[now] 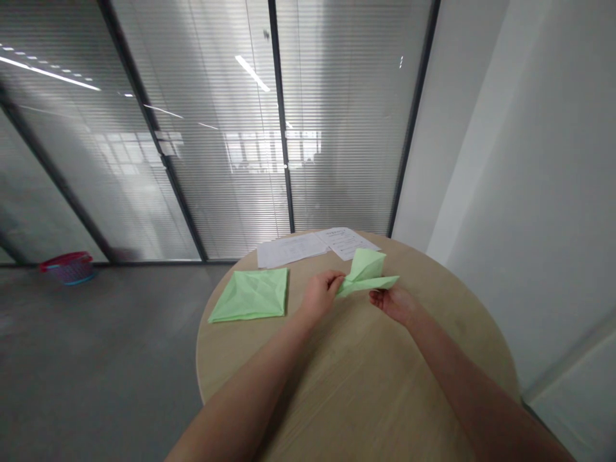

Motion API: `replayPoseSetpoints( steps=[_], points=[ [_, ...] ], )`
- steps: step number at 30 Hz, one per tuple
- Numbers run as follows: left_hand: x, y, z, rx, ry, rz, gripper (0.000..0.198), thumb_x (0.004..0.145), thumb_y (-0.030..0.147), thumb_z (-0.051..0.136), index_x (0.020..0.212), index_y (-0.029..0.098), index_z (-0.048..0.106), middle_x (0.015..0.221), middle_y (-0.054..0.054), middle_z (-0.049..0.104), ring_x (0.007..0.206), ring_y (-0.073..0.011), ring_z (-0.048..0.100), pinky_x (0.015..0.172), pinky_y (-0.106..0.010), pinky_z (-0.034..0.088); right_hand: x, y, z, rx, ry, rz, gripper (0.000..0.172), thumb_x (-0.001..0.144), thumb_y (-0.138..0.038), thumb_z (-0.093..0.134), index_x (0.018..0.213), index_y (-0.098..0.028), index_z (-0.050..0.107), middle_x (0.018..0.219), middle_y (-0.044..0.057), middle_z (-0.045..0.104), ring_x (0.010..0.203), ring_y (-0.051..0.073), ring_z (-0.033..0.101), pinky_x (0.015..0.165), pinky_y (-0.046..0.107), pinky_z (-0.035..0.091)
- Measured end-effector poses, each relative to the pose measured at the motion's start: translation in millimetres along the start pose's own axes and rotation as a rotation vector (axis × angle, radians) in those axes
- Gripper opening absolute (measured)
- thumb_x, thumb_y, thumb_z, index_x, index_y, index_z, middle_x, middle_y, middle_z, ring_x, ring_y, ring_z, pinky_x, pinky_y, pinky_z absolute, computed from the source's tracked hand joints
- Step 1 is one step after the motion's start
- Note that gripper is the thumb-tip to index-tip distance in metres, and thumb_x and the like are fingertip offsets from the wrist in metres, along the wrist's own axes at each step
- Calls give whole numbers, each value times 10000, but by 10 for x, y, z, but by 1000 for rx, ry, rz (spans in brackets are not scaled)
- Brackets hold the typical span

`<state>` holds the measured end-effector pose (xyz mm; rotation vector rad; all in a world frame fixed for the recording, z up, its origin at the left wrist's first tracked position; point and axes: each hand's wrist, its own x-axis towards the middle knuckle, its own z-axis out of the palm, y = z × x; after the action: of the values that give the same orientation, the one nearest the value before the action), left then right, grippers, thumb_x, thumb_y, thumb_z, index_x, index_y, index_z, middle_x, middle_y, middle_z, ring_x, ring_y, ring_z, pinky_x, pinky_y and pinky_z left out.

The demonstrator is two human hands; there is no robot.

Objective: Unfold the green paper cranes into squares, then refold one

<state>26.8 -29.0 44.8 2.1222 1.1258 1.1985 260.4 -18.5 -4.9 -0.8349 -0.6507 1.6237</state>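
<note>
A light green folded paper (368,264) is held up a little above the round table, with one flap standing and another pointing right. My left hand (323,292) is closed, pinching its left end between thumb and fingers. At the lower right edge of the paper is my right hand (394,304), its fingers curled in under the flap and seeming to grip it; the thumb is partly hidden. Left of my hands, a flat, creased green piece (255,294), roughly four-sided, lies on the table.
Printed white sheets (350,242) and another white sheet (291,250) lie at the far side of the round wooden table (356,385). A red and blue basket (70,268) stands on the floor at left. Glass panels with blinds (231,160) rise behind; a white wall (543,192) is at right.
</note>
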Motion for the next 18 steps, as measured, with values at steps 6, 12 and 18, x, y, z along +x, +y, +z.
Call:
replayPoseSetpoints(
  steps=[6, 12, 18],
  points=[
    [15, -20, 5, 56, 22, -52, 244, 926, 300, 506, 798, 174, 672, 744, -29, 659, 725, -171, 580, 713, -283, 478, -6, 10, 1, -22, 3, -33, 129, 786, -169, 735, 882, -182, 650, 687, 16, 717, 548, 147, 678, 536, 238, 586],
    [51, -68, 64, -427, -80, -375, 281, 884, 413, 510, 715, 196, 568, 667, 5, 512, 614, -152, 529, 565, -279, 544, -40, 0, 25, -48, -4, -70, 203, 746, -169, 781, 886, -193, 635, 670, 1, 708, 553, 158, 680, 532, 252, 586],
    [38, -100, 95, -337, 66, -261, 221, 848, 337, 642, 741, 202, 502, 691, 31, 530, 627, -123, 537, 602, -237, 512, -69, 35, 99, -47, -22, -52, 158, 783, -116, 723, 920, -182, 679, 718, 14, 734, 585, 149, 695, 560, 243, 600]
  ],
)
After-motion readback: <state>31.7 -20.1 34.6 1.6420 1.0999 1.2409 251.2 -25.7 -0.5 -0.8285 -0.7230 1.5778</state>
